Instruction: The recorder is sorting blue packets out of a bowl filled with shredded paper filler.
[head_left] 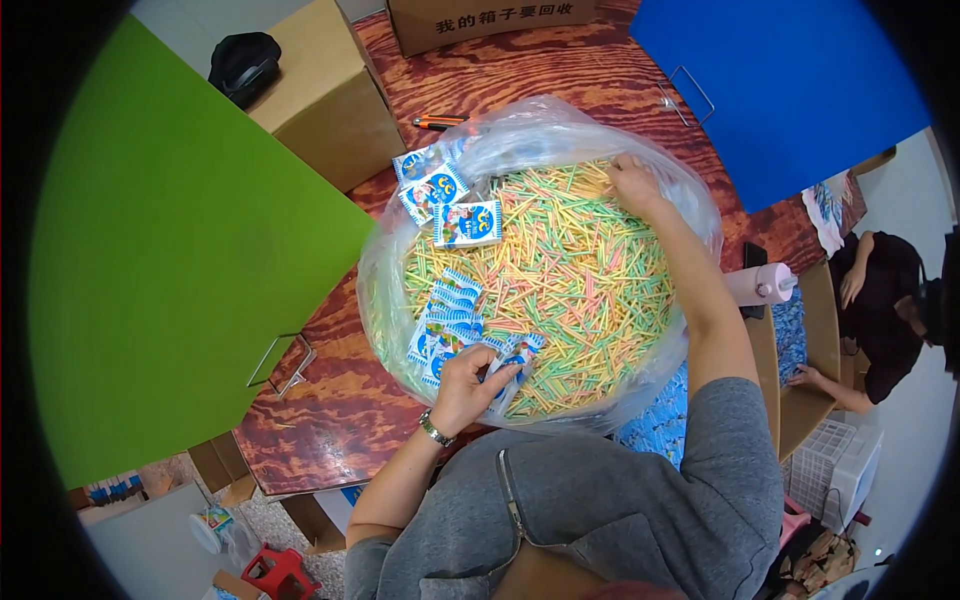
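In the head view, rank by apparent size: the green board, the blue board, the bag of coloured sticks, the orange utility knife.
1. green board
2. blue board and bag of coloured sticks: look alike, so left unranked
3. orange utility knife

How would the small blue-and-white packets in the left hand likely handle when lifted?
The packets look thin, so probably light and floppy. Their glossy wrap may slip; the left hand pinches several together. Lying flat on the sticks, they seem unlikely to roll.

Clear glossy plastic bag (600, 135) crinkles round matt pastel sticks (570, 270); my left hand (465, 385) grips shiny foil-like packets (510, 365); tabletop (560, 70) = varnished grainy wood; far cardboard box (325, 100) matt.
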